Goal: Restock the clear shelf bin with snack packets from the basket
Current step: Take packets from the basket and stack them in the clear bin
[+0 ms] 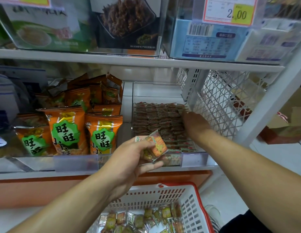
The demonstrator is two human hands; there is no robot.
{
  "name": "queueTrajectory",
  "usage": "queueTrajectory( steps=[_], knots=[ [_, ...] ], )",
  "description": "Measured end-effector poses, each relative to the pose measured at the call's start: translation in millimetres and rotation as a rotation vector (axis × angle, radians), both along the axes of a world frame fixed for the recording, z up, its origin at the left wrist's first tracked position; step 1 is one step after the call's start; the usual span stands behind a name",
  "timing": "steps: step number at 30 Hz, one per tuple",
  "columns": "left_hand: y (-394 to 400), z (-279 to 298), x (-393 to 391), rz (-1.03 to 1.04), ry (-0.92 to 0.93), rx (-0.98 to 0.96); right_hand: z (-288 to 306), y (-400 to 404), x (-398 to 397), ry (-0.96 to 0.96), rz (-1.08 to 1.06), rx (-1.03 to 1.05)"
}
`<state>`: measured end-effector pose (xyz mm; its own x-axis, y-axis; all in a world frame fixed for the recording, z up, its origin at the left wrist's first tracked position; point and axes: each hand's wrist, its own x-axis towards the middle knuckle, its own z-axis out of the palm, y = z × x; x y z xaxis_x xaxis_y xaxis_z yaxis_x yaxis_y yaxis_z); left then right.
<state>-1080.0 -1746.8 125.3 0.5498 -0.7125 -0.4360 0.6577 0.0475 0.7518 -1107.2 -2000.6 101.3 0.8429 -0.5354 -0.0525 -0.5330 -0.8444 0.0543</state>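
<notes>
While the left hand (129, 158) grips a small stack of snack packets (154, 147) just in front of the clear shelf bin (193, 157), the right hand (195, 121) reaches deep into that bin at about two o'clock from the left. The held packets are orange and green squares in clear wrap, fanned slightly, with the thumb on top and the fingers curled beneath them. The right hand lies palm down on the rows of packets (156, 118) already in the bin, toward the bin's right wall; its fingertips point to the back and are blurred, so whether they pinch anything cannot be told. The rows inside the bin stand on edge, tightly packed, filling it from the front lip almost to the back.

At six o'clock, below both forearms, sits the white basket (188, 204) with a red rim, and loose packets (143, 219) of the same kind lie scattered on its floor. At nine o'clock from the bin, a neighbouring bin holds orange snack bags (65, 130) with green labels. At twelve o'clock, on the shelf above, a price tag (230, 10) reading 2.00 hangs on a blue box (205, 42). A white lattice panel (222, 101) stands at three o'clock, just beside the right hand.
</notes>
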Motion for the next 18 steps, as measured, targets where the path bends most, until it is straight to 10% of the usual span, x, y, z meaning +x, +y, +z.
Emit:
queueTrajectory(
  steps=[5,10,18],
  knots=[
    [3,2,2,0.025,0.010,-0.045,38,21,-6,-0.109,0.046,0.030],
    [6,5,4,0.033,0.038,-0.126,64,82,-57,-0.485,0.174,0.756],
    [11,10,2,-0.025,0.082,-0.109,42,95,-78,-0.769,0.145,0.964]
  ],
)
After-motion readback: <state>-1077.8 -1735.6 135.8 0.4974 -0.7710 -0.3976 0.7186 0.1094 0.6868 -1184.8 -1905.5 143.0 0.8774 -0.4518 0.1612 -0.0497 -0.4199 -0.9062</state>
